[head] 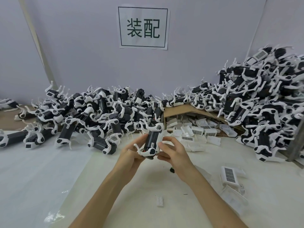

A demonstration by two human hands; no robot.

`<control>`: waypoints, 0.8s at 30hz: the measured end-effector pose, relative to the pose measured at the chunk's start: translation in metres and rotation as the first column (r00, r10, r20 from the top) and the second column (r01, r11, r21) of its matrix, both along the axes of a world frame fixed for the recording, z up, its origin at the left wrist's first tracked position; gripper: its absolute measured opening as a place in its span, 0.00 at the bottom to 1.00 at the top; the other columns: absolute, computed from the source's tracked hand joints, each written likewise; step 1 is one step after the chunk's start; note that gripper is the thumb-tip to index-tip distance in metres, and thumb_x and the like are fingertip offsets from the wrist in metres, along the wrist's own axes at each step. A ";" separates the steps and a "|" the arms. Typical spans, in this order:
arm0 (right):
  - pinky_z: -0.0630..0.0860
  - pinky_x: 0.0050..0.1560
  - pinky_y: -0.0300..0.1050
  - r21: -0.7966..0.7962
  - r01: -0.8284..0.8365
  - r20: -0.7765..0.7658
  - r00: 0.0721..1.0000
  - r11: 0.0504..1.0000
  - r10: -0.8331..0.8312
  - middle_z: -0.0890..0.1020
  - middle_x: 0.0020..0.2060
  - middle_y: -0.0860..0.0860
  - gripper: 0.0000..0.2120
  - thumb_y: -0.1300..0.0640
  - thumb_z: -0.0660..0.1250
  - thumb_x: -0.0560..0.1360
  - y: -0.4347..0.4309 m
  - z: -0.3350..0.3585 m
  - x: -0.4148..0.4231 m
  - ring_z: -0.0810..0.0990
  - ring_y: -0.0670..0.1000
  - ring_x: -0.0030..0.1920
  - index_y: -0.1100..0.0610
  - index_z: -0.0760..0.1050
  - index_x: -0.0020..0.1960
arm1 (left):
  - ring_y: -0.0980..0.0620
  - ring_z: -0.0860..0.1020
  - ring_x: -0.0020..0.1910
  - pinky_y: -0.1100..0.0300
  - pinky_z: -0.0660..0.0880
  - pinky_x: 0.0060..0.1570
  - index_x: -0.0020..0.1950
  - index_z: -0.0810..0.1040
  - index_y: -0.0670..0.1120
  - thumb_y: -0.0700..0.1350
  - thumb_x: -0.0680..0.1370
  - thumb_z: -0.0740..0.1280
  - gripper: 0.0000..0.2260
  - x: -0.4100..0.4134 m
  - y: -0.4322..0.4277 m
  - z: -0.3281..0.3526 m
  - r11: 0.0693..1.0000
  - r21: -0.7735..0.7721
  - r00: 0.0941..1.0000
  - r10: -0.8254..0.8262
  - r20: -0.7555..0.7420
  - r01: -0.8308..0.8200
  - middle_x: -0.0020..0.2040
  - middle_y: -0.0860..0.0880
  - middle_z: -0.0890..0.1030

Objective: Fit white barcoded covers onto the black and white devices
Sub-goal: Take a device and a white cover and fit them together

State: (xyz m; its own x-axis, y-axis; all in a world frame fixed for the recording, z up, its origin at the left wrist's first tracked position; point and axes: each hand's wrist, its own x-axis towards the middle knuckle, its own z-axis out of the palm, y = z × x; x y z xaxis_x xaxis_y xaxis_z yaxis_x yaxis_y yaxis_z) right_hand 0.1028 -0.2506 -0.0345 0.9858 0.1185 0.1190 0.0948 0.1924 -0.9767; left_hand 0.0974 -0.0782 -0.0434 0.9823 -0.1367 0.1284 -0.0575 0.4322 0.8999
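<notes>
A black and white device (152, 140) with white legs is held upright above the table's middle. My left hand (131, 155) grips its lower left side, and my right hand (172, 152) curls round its right side and bottom. Whether a white cover sits on it is hidden by my fingers. Loose white barcoded covers (197, 131) spill from a cardboard box (179, 111) just behind the held device. One more barcoded cover (229, 175) lies on the table to the right of my right arm.
A large heap of devices (92, 112) fills the back left, and a taller heap (263, 102) rises at the right against the wall. A small white part (160, 201) and a small dark bit (172, 169) lie on the white table near my arms.
</notes>
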 end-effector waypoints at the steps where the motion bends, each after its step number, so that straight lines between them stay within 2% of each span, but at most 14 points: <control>1: 0.81 0.45 0.41 0.002 0.008 0.003 1.000 1.000 -0.008 0.87 0.43 0.51 0.11 0.58 0.71 0.78 0.000 0.000 0.000 0.86 0.53 0.43 0.57 0.75 0.59 | 0.46 0.84 0.55 0.57 0.80 0.42 0.65 0.80 0.45 0.20 0.69 0.51 0.34 0.000 0.000 -0.001 1.000 0.008 1.000 0.001 -0.004 0.000 0.63 0.46 0.83; 5: 0.81 0.47 0.44 0.006 0.009 0.015 1.000 1.000 -0.009 0.87 0.44 0.54 0.08 0.59 0.70 0.78 -0.002 -0.001 0.002 0.85 0.55 0.44 0.60 0.75 0.55 | 0.47 0.82 0.60 0.58 0.81 0.46 0.64 0.81 0.48 0.21 0.70 0.51 0.35 0.001 0.001 -0.002 0.998 0.051 0.999 0.022 -0.028 -0.020 0.63 0.48 0.83; 11: 0.82 0.51 0.47 0.013 0.020 0.034 0.999 1.000 -0.020 0.86 0.41 0.51 0.06 0.60 0.70 0.78 0.000 -0.003 0.001 0.84 0.52 0.44 0.61 0.75 0.52 | 0.50 0.83 0.59 0.60 0.81 0.45 0.55 0.87 0.55 0.22 0.70 0.52 0.36 -0.004 0.001 0.002 0.994 0.100 0.998 0.042 -0.045 -0.037 0.61 0.51 0.84; 16: 0.82 0.49 0.45 0.003 0.047 0.049 0.998 0.999 -0.047 0.86 0.41 0.52 0.06 0.60 0.70 0.78 0.000 -0.003 0.002 0.85 0.53 0.43 0.60 0.75 0.52 | 0.49 0.83 0.59 0.57 0.81 0.48 0.57 0.86 0.56 0.21 0.70 0.54 0.36 -0.005 0.001 0.003 0.990 0.139 1.000 0.014 -0.022 -0.011 0.61 0.51 0.84; 20: 0.82 0.49 0.45 -0.011 0.046 0.054 0.998 0.999 -0.046 0.86 0.42 0.52 0.06 0.59 0.70 0.79 0.000 -0.002 0.001 0.85 0.53 0.44 0.61 0.75 0.53 | 0.42 0.80 0.64 0.47 0.78 0.59 0.64 0.82 0.50 0.21 0.70 0.55 0.35 -0.002 0.002 0.001 0.983 0.177 0.999 0.045 -0.026 -0.039 0.63 0.47 0.83; 22: 0.82 0.50 0.46 -0.009 0.048 0.051 0.998 0.999 -0.048 0.86 0.45 0.55 0.07 0.59 0.69 0.79 -0.001 -0.002 0.001 0.86 0.56 0.46 0.61 0.76 0.55 | 0.44 0.80 0.64 0.47 0.77 0.62 0.64 0.82 0.52 0.23 0.70 0.58 0.33 -0.004 0.001 0.001 0.974 0.218 0.998 0.061 -0.001 -0.059 0.61 0.49 0.84; 24: 0.82 0.54 0.49 -0.003 0.039 0.043 0.998 0.999 -0.039 0.86 0.50 0.58 0.08 0.58 0.67 0.81 -0.003 -0.001 0.002 0.86 0.59 0.49 0.62 0.76 0.57 | 0.49 0.81 0.62 0.49 0.77 0.61 0.62 0.83 0.55 0.30 0.66 0.64 0.30 -0.009 -0.001 0.005 0.965 0.249 0.996 0.076 0.037 -0.083 0.59 0.52 0.85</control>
